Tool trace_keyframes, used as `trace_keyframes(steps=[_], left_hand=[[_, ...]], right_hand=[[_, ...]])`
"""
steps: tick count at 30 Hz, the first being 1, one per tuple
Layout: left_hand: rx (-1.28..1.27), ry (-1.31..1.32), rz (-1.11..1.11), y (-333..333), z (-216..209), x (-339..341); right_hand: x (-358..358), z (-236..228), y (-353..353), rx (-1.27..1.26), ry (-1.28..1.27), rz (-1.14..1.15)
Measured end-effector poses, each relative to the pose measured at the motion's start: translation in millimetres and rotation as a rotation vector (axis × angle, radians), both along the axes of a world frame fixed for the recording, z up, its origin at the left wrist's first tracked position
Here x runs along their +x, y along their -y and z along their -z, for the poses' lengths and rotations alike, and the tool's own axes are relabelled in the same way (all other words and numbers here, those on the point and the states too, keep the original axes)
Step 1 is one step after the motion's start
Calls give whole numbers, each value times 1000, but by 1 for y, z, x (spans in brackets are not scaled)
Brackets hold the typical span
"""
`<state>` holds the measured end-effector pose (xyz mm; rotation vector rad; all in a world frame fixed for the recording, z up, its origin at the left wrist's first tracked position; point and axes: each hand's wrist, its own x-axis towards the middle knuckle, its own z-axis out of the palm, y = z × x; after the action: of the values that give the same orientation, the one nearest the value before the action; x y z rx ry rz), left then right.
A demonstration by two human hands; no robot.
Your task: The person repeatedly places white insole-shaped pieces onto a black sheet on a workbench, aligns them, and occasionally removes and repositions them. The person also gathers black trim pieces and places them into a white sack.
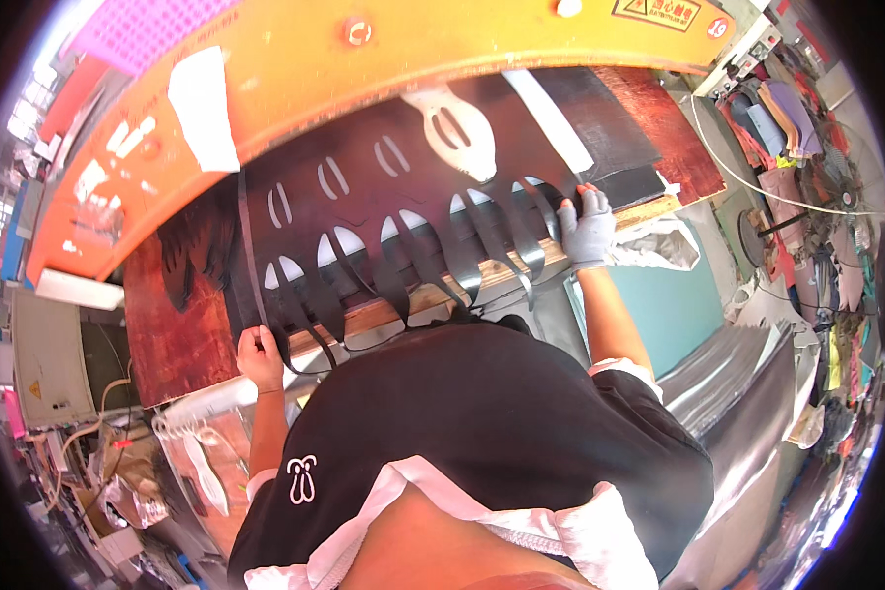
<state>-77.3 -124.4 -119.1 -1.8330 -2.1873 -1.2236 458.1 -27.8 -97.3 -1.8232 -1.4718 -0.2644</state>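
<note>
A thin black sheet (467,265) with a row of long rounded cut-outs lies along the near edge of the worktable, its curved strips drooping over that edge toward me. My left hand (260,360), bare, is closed at the sheet's left end. At the right end, my right hand (588,232), in a grey glove with bare fingertips, grips the sheet. Farther in, a dark surface (349,216) shows pairs of pale narrow slots. A cream sole-shaped piece (464,143) with slots in it lies there, near the orange machine beam.
The orange machine beam (295,74) spans the far side, with a white paper (203,108) hanging from it. Dark cut pieces (192,251) lie on the red board at left. A white strip (551,123) lies at right. A fan (757,231) and material scraps stand far right.
</note>
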Motion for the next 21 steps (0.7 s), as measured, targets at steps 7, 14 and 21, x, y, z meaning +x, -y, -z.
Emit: trace_keyframes(steps=[7, 14, 21], left_hand=[[15, 26, -53, -152, -39, -87], [157, -206, -117, -118, 4, -19], [20, -217, -20, -145, -4, -51]], right_hand=[[-41, -79, -173, 209, -6, -292], [105, -132, -191, 357, -393, -346], [73, -32, -131, -298, 165, -22]])
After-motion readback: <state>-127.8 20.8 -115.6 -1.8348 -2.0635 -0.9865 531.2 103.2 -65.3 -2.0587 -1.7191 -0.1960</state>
